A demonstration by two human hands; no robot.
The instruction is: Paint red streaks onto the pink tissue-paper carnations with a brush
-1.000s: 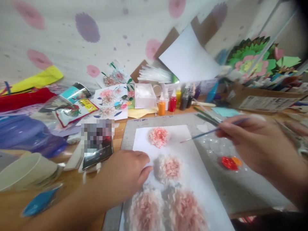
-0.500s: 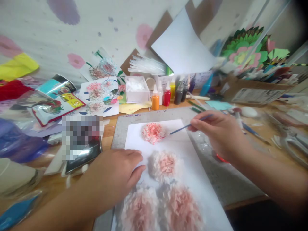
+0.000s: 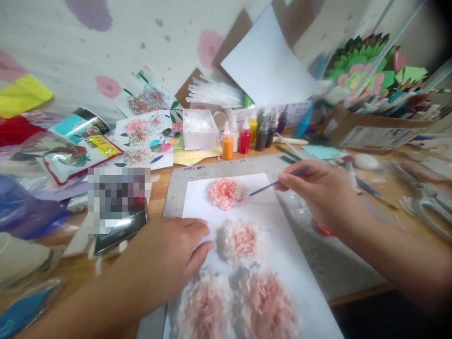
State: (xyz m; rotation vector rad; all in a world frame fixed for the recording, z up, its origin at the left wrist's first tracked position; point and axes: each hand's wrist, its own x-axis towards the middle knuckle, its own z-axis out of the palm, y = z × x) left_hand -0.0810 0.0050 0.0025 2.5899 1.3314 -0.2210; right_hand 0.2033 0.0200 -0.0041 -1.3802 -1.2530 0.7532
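My right hand (image 3: 318, 193) pinches a thin blue paintbrush (image 3: 266, 187) between thumb and fingers. The brush points left, its fine tip close to the right edge of a red-tinted ruffled flower (image 3: 226, 193); whether it touches is too small to tell. That flower lies at the top of a white sheet (image 3: 296, 263). Below it sit a pale pink tissue-like flower (image 3: 244, 242) and two larger ones, a left flower (image 3: 206, 306) and a right flower (image 3: 270, 301). My left hand (image 3: 180, 245) rests flat on the sheet's left side, fingers extended and holding nothing.
Beneath the sheet lies a grey board (image 3: 173, 188). Small paint bottles, including a red bottle (image 3: 244, 140), stand behind it beside a white box (image 3: 199, 132). Scissors (image 3: 429, 207) lie at right, a phone (image 3: 122, 230) at left. A cardboard box (image 3: 381, 132) holds brushes.
The brush tip has lifted slightly away from the red-tinted flower's right edge. The view has shifted a little; my left hand stays in place on the sheet.
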